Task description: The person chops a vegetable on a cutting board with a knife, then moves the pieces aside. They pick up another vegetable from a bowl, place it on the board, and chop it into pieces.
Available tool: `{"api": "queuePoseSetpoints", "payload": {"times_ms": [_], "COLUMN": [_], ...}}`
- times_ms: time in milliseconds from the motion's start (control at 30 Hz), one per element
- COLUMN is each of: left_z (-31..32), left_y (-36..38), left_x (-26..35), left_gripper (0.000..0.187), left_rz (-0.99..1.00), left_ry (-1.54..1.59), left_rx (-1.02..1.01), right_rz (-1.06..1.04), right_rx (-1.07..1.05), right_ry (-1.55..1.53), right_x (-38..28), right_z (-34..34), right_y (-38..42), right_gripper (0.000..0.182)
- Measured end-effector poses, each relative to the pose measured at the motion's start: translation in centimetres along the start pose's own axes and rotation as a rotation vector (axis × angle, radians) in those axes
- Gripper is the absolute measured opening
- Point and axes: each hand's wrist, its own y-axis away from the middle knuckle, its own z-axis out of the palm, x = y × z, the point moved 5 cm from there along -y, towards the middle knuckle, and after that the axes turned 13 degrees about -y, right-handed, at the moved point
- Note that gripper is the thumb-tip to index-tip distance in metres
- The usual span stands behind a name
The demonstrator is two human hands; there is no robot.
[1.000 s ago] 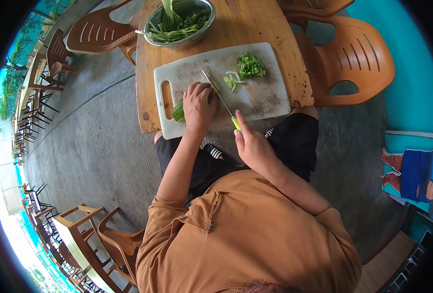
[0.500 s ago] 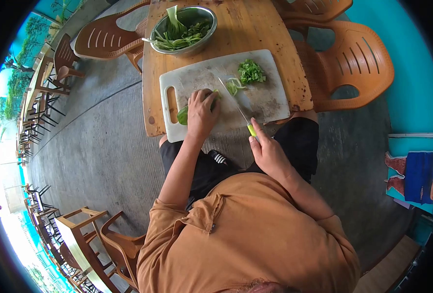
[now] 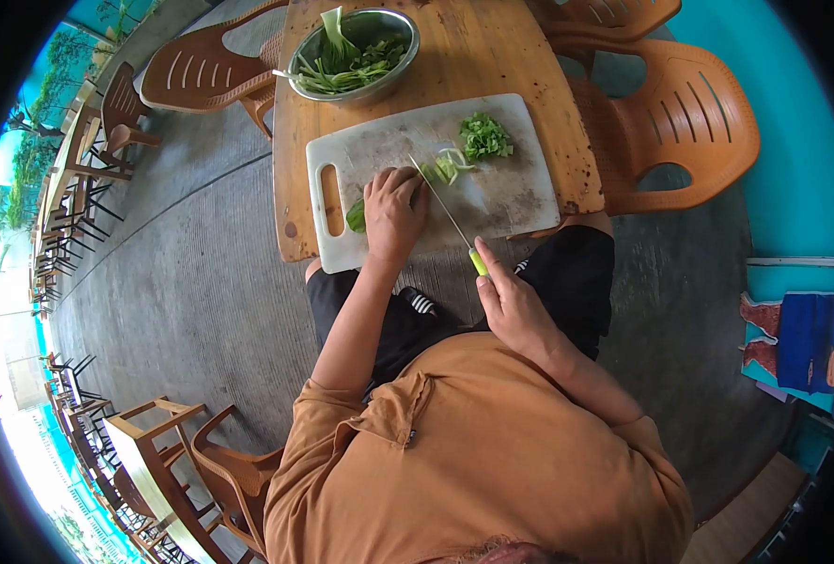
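On the white cutting board (image 3: 346, 160), my left hand (image 3: 395, 214) is closed over a green vegetable (image 3: 356, 216), whose end shows left of the fingers. My right hand (image 3: 518, 305) grips the yellow-green handle of a knife (image 3: 452, 219). The thin blade slants up and left across the board, its tip beyond my left fingertips. Pale green cut pieces (image 3: 449, 167) lie just right of the blade. Farther right on the board is a pile of chopped leaves (image 3: 485, 136).
A metal bowl (image 3: 403, 68) of leafy greens (image 3: 360, 64) stands at the back left of the wooden table (image 3: 473, 56). Orange-brown chairs (image 3: 689, 113) flank the table on both sides. More tables and chairs stand at the far left.
The knife and my right hand have shifted slightly left, bringing the blade closer to my left fingers. My left hand has moved a little right, over the vegetable.
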Motion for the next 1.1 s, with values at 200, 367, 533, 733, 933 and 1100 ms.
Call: {"api": "queuePoseSetpoints", "payload": {"times_ms": [200,367,533,733,933,1100], "left_z": [0.1,-0.1,0.2,0.0,0.2,-0.1], "left_y": [0.0,-0.1,-0.1,0.0,0.1,0.0], "left_x": [-0.1,0.0,-0.3,-0.2,-0.3,-0.1], "left_gripper": [0.013,0.013,0.014,0.014,0.016,0.015], "left_rz": [0.004,-0.014,-0.005,-0.005,-0.025,0.019], "left_ry": [0.002,0.01,0.006,0.01,0.034,-0.031], "left_rx": [0.016,0.009,0.011,0.007,-0.012,0.003], "right_rz": [-0.018,0.057,0.037,0.035,-0.034,-0.03], "right_rx": [0.0,-0.029,-0.038,-0.03,0.004,0.001], "right_ry": [0.026,0.069,0.128,0.153,0.131,0.289], "right_x": [-0.1,-0.1,-0.1,0.3,1.9,1.7], "right_z": [0.2,0.7,1.1,1.5,1.9,1.8], "right_y": [-0.1,-0.1,-0.4,-1.4,-3.8,-4.0], "right_gripper": [0.059,0.064,0.066,0.067,0.069,0.069]}}
